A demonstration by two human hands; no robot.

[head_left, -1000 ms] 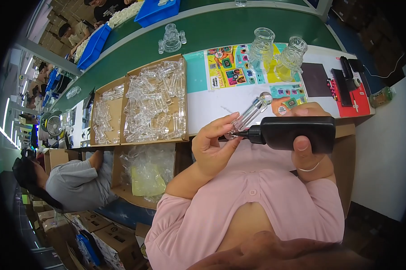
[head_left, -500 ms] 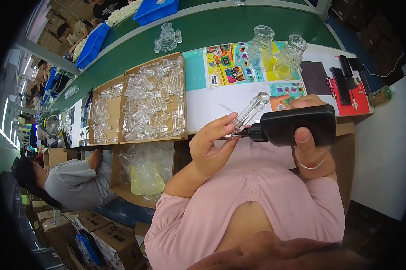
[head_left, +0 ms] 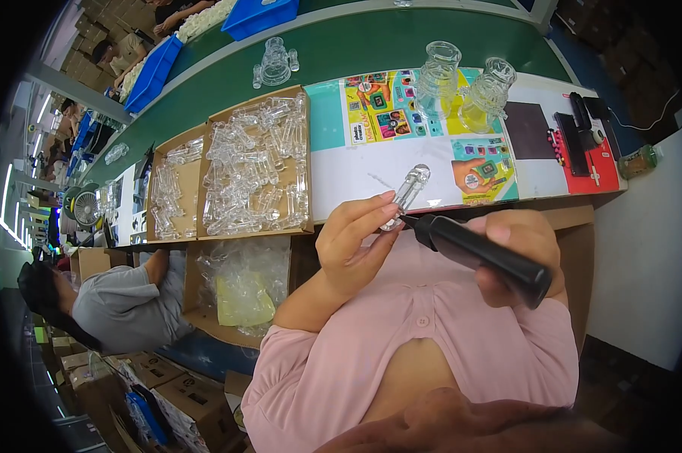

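Note:
Between the thumb and fingers of my left hand [head_left: 354, 243] is a clear plastic tube piece [head_left: 411, 189] with a rounded end, tilted up and away from me. My right hand [head_left: 526, 249] grips a black squeeze bottle [head_left: 486, 255], whose narrow nozzle points left and meets the near end of the clear piece at my left fingertips. Whether anything flows from the nozzle is too small to see. Left of my hands, an open cardboard tray [head_left: 308, 162] holds many similar clear pieces.
Two clear ribbed vessels [head_left: 440, 79] stand on the printed sheet at the back right. Another clear assembly [head_left: 276, 64] sits on the green bench. Below the tray is a box with plastic bags [head_left: 244, 291]. A person in grey [head_left: 129, 302] sits at left.
The black bottle has swung so its base now points down and right, with my right hand turned around it. The clear piece in my left hand has tipped more upright and lower.

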